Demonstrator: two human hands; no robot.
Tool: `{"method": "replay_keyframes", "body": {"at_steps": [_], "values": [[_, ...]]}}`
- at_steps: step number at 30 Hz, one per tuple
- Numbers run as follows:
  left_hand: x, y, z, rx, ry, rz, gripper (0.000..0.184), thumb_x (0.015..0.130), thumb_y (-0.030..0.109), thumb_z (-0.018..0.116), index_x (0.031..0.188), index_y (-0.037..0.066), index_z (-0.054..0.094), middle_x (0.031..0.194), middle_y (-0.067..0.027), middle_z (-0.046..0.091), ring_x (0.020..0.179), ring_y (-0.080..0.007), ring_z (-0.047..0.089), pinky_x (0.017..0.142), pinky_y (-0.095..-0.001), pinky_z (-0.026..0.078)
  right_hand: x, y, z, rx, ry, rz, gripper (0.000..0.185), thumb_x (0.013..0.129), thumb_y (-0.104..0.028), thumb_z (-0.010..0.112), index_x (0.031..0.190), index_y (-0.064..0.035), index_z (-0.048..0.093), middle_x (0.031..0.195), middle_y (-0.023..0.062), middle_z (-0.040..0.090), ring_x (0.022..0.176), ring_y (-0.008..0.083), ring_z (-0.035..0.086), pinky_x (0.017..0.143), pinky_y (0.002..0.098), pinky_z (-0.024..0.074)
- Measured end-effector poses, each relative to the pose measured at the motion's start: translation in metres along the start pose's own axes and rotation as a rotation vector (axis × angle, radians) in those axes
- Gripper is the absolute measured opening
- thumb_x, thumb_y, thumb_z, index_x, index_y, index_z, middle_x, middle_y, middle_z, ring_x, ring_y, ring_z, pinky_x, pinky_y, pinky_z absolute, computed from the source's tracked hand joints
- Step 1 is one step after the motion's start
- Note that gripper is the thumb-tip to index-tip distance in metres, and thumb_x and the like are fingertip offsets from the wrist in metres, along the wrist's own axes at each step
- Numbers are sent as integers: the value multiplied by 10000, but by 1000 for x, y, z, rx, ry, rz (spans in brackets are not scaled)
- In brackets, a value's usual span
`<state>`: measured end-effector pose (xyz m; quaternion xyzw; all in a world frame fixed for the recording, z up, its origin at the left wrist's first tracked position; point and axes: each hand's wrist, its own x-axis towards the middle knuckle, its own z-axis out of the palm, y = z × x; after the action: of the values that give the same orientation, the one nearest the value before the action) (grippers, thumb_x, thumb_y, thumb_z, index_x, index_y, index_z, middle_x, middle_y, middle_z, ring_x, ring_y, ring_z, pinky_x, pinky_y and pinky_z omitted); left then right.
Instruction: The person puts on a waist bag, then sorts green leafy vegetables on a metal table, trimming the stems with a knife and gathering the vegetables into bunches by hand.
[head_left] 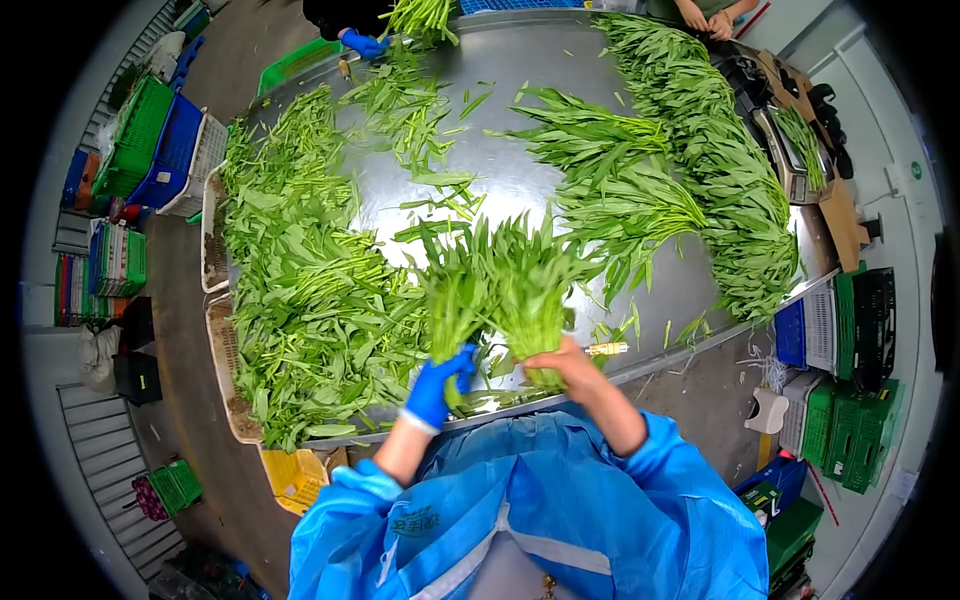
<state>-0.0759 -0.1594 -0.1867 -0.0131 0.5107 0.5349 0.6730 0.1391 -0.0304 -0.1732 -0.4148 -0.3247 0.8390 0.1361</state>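
Note:
My left hand, in a blue glove, is wrapped round the stems of a bunch of leafy greens. Bare and closed, my right hand grips a larger bunch of greens beside it. Both bunches are held leaves away from me, over the near edge of the metal table, and their leaves touch. To the left lies a big loose pile of greens. Several gathered bunches rest to the right, next to a long row of greens. A yellow-handled item lies by my right hand.
Across the table are a co-worker's gloved hand and another person's bare hands. A scale stands at the right edge. Crates are stacked left and right; a yellow crate sits below the near left edge.

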Motion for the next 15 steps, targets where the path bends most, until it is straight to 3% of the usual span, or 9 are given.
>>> {"method": "replay_keyframes", "body": {"at_steps": [3, 4, 6, 8, 12, 14, 15], "values": [[-32, 47, -20, -104, 20, 280, 335, 913, 154, 619, 1207, 5, 562, 778, -32, 600, 563, -86, 497, 512, -229, 401, -50, -71, -3, 122, -104, -294, 430, 716, -13, 733, 1113, 34, 576, 958, 142, 682, 774, 206, 665, 698, 342, 547], [-30, 57, -25, -160, 44, 325, 336, 918, 157, 615, 1214, 9, 557, 774, -31, 594, 557, -86, 487, 509, -229, 400, -38, -71, -6, 92, 28, -331, 420, 718, -17, 728, 1105, 40, 577, 951, 144, 678, 762, 209, 661, 693, 340, 545], [-1, 54, -40, -261, 72, 195, 330, 935, 155, 596, 1234, 23, 551, 785, -33, 588, 549, -89, 473, 504, -237, 399, -15, -66, -14, 32, 295, -405, 399, 723, -26, 717, 1089, 52, 578, 936, 149, 670, 737, 214, 651, 682, 335, 540], [21, 46, -53, -330, 27, 73, 363, 947, 161, 592, 1284, 38, 540, 840, -34, 604, 570, -86, 463, 524, -241, 393, -21, -90, 0, 123, 205, -430, 410, 738, -48, 705, 1113, 51, 568, 923, 153, 652, 739, 218, 638, 677, 336, 530], [-16, 86, 9, -232, -10, 343, 375, 923, 174, 629, 1254, 15, 557, 829, -23, 616, 557, -64, 455, 510, -211, 376, -32, -121, 16, 138, 52, -614, 337, 776, -78, 649, 1074, 55, 564, 884, 136, 626, 718, 199, 619, 653, 320, 526], [-12, 77, 25, -1, 97, 367, 363, 906, 200, 658, 1208, 17, 577, 830, -27, 650, 534, -58, 457, 494, -199, 376, -24, -100, 31, 134, 122, -557, 303, 764, -66, 671, 1043, 7, 578, 858, 99, 639, 740, 184, 635, 671, 304, 546], [-6, 62, 30, -28, 120, 308, 337, 890, 209, 685, 1169, 50, 584, 849, -24, 678, 520, -45, 472, 458, -203, 365, -17, -77, 33, 155, 109, -437, 312, 759, -57, 696, 1049, 0, 593, 883, 99, 658, 734, 186, 642, 674, 310, 537]]}}
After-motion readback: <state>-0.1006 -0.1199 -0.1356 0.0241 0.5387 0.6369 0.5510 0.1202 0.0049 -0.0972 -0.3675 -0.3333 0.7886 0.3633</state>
